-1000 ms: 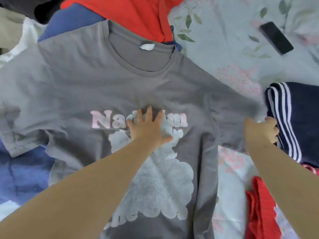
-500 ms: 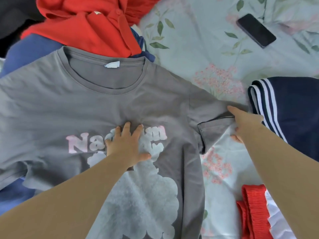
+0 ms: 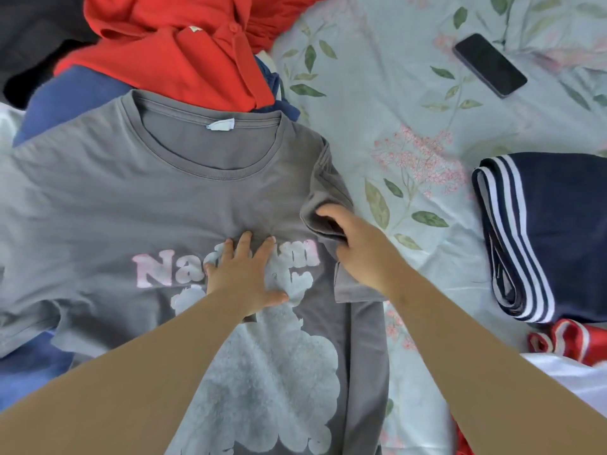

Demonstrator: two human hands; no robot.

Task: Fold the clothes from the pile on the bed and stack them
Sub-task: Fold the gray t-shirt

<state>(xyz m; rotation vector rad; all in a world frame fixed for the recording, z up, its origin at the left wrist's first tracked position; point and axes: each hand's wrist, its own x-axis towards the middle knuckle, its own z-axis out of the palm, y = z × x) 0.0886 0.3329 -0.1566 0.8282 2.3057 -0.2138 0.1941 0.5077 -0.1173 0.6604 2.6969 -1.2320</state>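
Note:
A grey T-shirt [image 3: 138, 205] with pink lettering and a pale cloud print lies face up across the bed. My left hand [image 3: 244, 274] presses flat on the lettering with fingers spread. My right hand [image 3: 356, 244] grips the shirt's right sleeve [image 3: 328, 192], which is folded inward over the chest. Behind the collar lies the pile: a red garment [image 3: 184, 50] on top of blue clothes [image 3: 75, 96].
A folded navy garment [image 3: 555, 231] with white stripes lies at the right, with a red and white piece [image 3: 571, 343] below it. A black phone [image 3: 489, 64] rests on the floral bedsheet [image 3: 387, 93] at the upper right. Dark clothing sits at the top left corner.
My right hand has carried the right sleeve from the far right inward over the shirt's chest. My left hand has stayed pressed on the lettering.

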